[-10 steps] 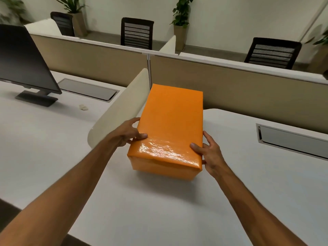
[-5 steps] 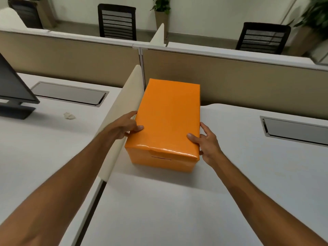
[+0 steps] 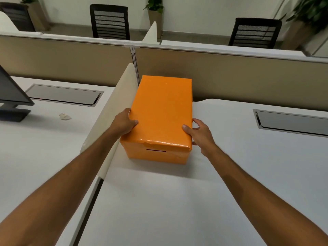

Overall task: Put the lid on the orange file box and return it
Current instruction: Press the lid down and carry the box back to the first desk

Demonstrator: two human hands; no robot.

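Two bare forearms reach forward over the white tabletop [image 3: 159,201] and meet the orange file box [image 3: 156,153] at its near end. The left hand [image 3: 124,122] clamps the box's left upper edge, thumb lying on top of the lid [image 3: 162,110] and the fingers hidden down the side, squeezed between the box and the cream curved divider [image 3: 113,121]. The right hand [image 3: 200,133] clamps the opposite edge in the same way, thumb on the lid and fingers curled against the right wall. Each grip is closed on the box, one on each side.

Between the two grips lies the near edge of the lid, glossy and catching the light, its wrapping a little wrinkled and uneven where it folds down over the front. Below that edge the front wall shows a thin dark horizontal slot. The lid is seated on the box and covers it fully. The whole thing is a plain bright orange, rectangular and longer than it is wide, and it stands flat on the tabletop.

Beyond the grips the lid stretches away smooth and matte, its far end close to the beige partition [image 3: 230,77]; whether they touch cannot be told. Left of the left grip, past the divider, a crumpled scrap of paper [image 3: 64,116] lies on the neighbouring tabletop near a dark monitor [image 3: 10,93]. Farther off, behind the partition, stand black mesh chairs [image 3: 110,22] and potted plants [image 3: 155,8].
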